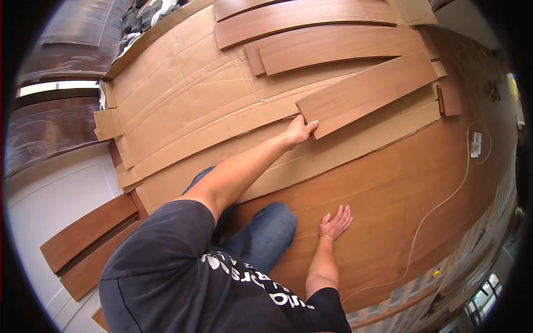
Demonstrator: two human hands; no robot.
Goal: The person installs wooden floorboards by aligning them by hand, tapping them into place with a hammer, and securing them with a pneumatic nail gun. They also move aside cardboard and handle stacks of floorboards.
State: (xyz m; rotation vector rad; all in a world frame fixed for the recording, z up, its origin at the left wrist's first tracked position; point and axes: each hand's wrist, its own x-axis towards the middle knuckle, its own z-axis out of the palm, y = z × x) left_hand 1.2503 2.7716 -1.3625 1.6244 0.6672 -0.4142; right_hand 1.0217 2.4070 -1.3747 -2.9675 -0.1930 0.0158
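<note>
My left hand reaches forward and grips the near end of a reddish-brown wood floorboard. Its thumb lies on the top face, while the other fingers are mostly hidden at the end and underneath. The board slants up to the right above a flattened cardboard sheet; its far end is beside other boards. Lower right, my right hand rests palm down on laid wood flooring, fingers stretched out and holding nothing.
Several loose floorboards lie on the cardboard at the back. More boards lie at the left by a white panel. A pale cable curves across the floor at right, near a small white object. My knee is on the flooring.
</note>
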